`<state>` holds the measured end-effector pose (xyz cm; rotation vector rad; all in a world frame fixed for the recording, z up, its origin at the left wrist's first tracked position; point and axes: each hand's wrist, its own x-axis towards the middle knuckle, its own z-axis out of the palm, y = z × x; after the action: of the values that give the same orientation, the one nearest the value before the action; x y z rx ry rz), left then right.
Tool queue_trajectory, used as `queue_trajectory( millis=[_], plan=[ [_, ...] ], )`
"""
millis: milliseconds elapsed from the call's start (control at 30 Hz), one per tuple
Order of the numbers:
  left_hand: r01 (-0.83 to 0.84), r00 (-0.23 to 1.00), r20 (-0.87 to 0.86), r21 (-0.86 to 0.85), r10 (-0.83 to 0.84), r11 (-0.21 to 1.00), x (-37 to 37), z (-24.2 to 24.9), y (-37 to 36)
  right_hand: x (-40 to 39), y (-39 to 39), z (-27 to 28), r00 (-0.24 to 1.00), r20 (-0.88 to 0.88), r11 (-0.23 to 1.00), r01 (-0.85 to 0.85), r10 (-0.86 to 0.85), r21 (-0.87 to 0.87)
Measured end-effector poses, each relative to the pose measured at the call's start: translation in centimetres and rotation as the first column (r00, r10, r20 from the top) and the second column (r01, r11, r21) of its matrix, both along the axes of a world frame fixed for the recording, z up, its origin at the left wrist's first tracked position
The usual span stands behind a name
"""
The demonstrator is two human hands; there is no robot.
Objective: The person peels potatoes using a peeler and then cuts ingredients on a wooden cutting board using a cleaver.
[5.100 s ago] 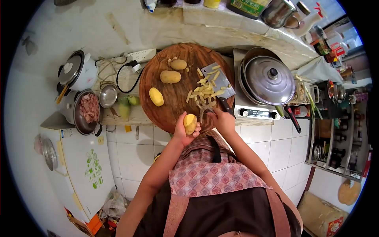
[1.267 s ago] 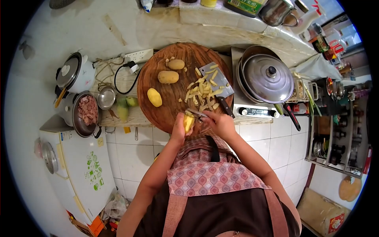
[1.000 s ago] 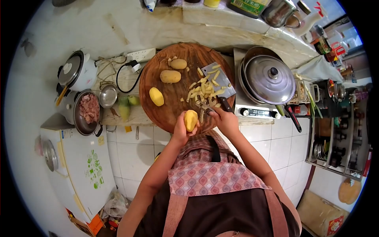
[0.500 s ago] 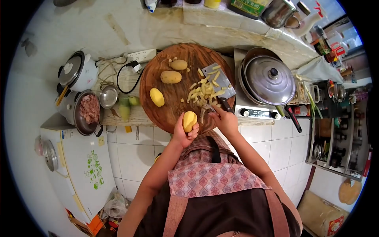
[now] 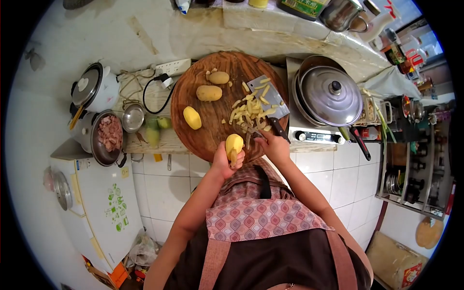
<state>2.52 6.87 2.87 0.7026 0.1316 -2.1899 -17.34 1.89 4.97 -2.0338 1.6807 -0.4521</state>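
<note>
Over the near edge of the round wooden chopping board [image 5: 212,128], my left hand [image 5: 222,162] grips a mostly peeled potato [image 5: 234,143]; a darker strip shows on its lower side. To its right, my right hand [image 5: 274,149] is closed round a small peeler [image 5: 253,131], largely hidden by the fingers. A peeled potato [image 5: 192,118] and two unpeeled ones, a nearer potato [image 5: 209,93] and a farther potato [image 5: 219,78], lie on the board's left half. Pale potato strips [image 5: 249,111] are heaped at the right, partly on the cleaver [image 5: 270,99].
Right of the board, a lidded pan [image 5: 330,96] stands on a cooker [image 5: 314,137], its handle [image 5: 361,142] jutting forward. On the left are a pot of raw meat [image 5: 110,133], a metal bowl [image 5: 133,118], a rice cooker [image 5: 99,87] and green vegetables [image 5: 152,133].
The potato has turned in my left hand, bringing the darker strip into view. My right hand has shifted very slightly and keeps its grip on the peeler.
</note>
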Motion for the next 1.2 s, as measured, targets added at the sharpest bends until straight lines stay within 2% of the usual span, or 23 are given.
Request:
queue_trajectory(
  millis=[67,100,133,167,200,233,300,333,367,400,433,500,567,633,700,767,833,867,933,1033,1100,1167,1200],
  plan=[
    [-0.094,0.957,0.263,-0.132,0.126,0.987,-0.5,0.6,-0.2,-0.3,-0.1,-0.5,0.993,0.104,0.999,0.045,-0.048,0.030],
    [-0.094,0.957,0.261,-0.131,0.126,0.987,-0.9,1.0,-0.4,-0.1,-0.1,0.1,0.994,0.102,0.999,0.044,-0.047,0.030],
    [-0.113,0.832,0.526,-0.153,0.178,0.982,-1.3,1.3,-0.7,0.1,-0.1,0.7,0.906,0.373,0.916,0.040,-0.202,0.399],
    [-0.122,0.633,0.743,-0.180,0.216,0.976,-1.7,1.7,-1.0,0.4,-0.1,1.3,0.731,0.531,0.717,-0.083,-0.428,0.692],
    [-0.049,0.578,0.715,-0.452,0.394,0.891,-2.0,2.3,-0.9,0.9,0.0,1.9,0.637,0.619,0.676,-0.202,-0.459,0.709],
    [0.176,0.573,0.723,-0.570,0.387,0.803,-0.9,0.5,-0.7,1.5,0.1,2.2,0.634,0.621,0.677,-0.201,-0.462,0.708],
    [0.339,0.358,0.746,-0.665,0.562,0.666,-1.1,-0.4,-1.1,2.6,-0.2,2.6,0.398,0.698,0.634,-0.301,-0.596,0.713],
    [0.344,0.359,0.745,-0.665,0.562,0.662,-1.2,-1.1,-1.3,2.6,-0.6,2.1,0.381,0.722,0.646,-0.327,-0.578,0.690],
    [0.243,0.492,0.701,-0.680,0.516,0.692,-1.3,-1.9,-1.6,2.6,-0.6,2.0,0.378,0.724,0.649,-0.327,-0.577,0.687],
    [0.140,0.614,0.634,-0.674,0.470,0.725,-1.5,-2.3,-1.8,3.0,-0.6,2.8,0.437,0.749,0.713,-0.286,-0.498,0.641],
    [0.140,0.614,0.633,-0.675,0.471,0.725,-1.8,-0.2,-2.1,3.1,-0.6,3.4,0.498,0.760,0.771,-0.248,-0.418,0.587],
    [-0.293,0.879,0.271,-0.342,0.392,0.893,-2.3,3.9,-2.0,2.8,-0.4,3.2,0.535,0.758,0.783,-0.257,-0.373,0.566],
    [-0.320,0.890,0.231,-0.301,0.394,0.898,-1.9,3.5,-1.9,2.6,-0.1,2.2,0.590,0.784,0.890,-0.230,-0.193,0.393],
    [-0.173,0.966,0.154,-0.216,0.208,0.961,-0.9,2.6,-1.9,1.9,-0.2,2.1,0.592,0.792,0.899,-0.250,-0.153,0.361],
    [-0.100,0.942,0.287,-0.256,0.175,0.962,-0.6,2.2,-1.7,0.8,-0.5,2.1,0.659,0.714,0.825,-0.254,-0.235,0.506],
    [-0.031,0.899,0.412,-0.282,0.150,0.959,-0.2,2.1,-1.5,-0.1,-0.9,1.4,0.636,0.683,0.884,-0.001,-0.360,0.467],
    [0.146,0.803,0.593,-0.306,0.069,0.941,0.2,1.9,-1.5,-0.9,-1.4,2.6,0.913,0.408,1.000,-0.008,0.004,0.008],
    [0.145,0.803,0.592,-0.307,0.070,0.941,0.0,1.8,-1.5,-1.1,-1.4,3.2,0.913,0.407,1.000,-0.009,0.006,0.007],
    [0.218,0.666,0.727,-0.402,0.166,0.889,-0.7,2.5,-1.1,-1.2,-1.0,5.1,0.915,0.132,0.922,-0.367,0.382,-0.128],
    [0.273,0.679,0.727,-0.374,0.097,0.886,-0.3,1.8,-1.3,-1.0,-1.8,4.5,0.931,0.061,0.919,-0.341,0.359,-0.196],
    [0.264,0.638,0.757,-0.387,0.141,0.884,-0.6,2.1,-1.3,-1.0,-2.9,2.9,0.986,-0.093,0.962,-0.158,0.141,-0.220],
    [0.301,0.625,0.774,-0.359,0.102,0.884,-0.5,3.5,-1.2,-1.5,-3.4,2.5,0.996,0.035,0.987,-0.073,0.079,-0.144],
    [0.305,0.542,0.814,-0.425,0.212,0.852,-0.8,2.7,-1.0,-1.2,-3.2,2.8,0.996,0.038,0.986,-0.080,0.086,-0.144]
  ],
)
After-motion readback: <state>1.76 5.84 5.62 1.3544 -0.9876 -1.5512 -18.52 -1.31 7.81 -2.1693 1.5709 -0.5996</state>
